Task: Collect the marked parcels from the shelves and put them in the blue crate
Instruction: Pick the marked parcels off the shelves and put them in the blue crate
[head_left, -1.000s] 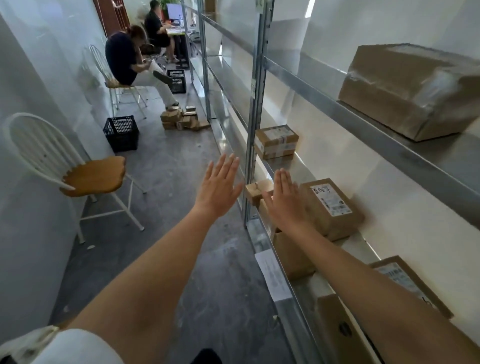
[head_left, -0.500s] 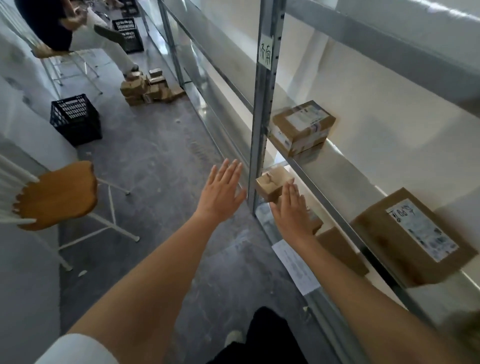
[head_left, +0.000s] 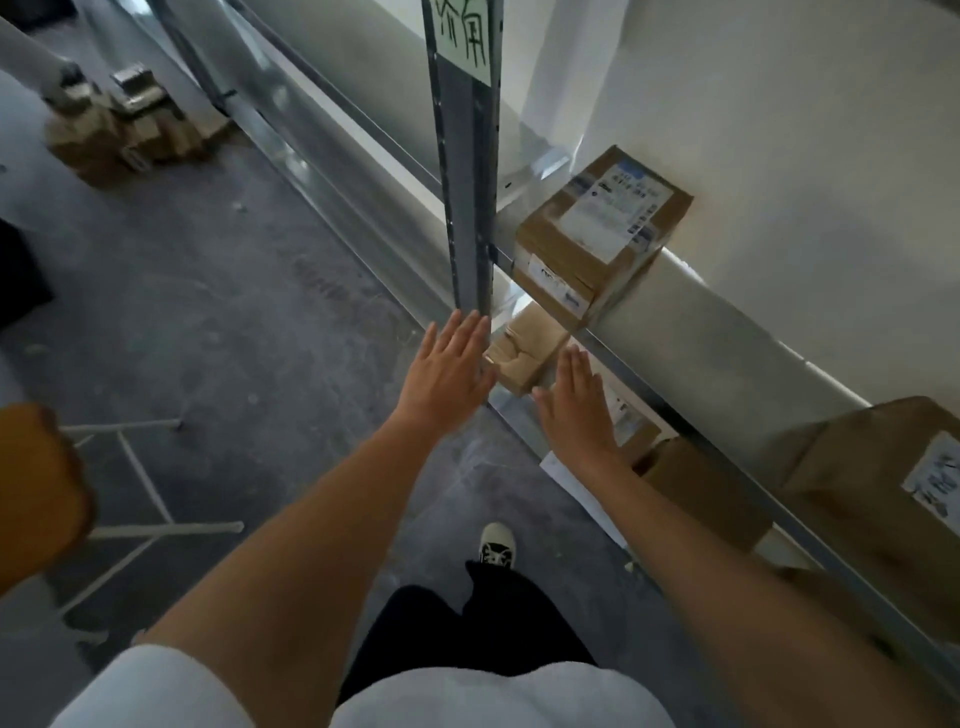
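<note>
From the head view, your left hand (head_left: 447, 379) and right hand (head_left: 574, 402) are both stretched forward with fingers straight and spread, holding nothing. Just beyond them, between your two sets of fingertips, a small cardboard parcel (head_left: 524, 351) sits on the lower shelf, right behind the metal upright (head_left: 465, 171); your left fingertips reach the foot of that upright. Above your right hand, on the next shelf (head_left: 727, 338), stands a labelled parcel (head_left: 602, 228), and further back along your right arm another labelled box (head_left: 893, 488) rests on the same level. More cartons lie under your right forearm on the low shelf.

You look to be in the reaching step, with nothing collected in your hands yet. Whether the small parcel carries the mark cannot be told from here. The blue crate is not in view.

Next, you would likely need to bring both hands past the upright, one to each side of the small parcel, close on it and draw it clear of the shelf edge above.
</note>
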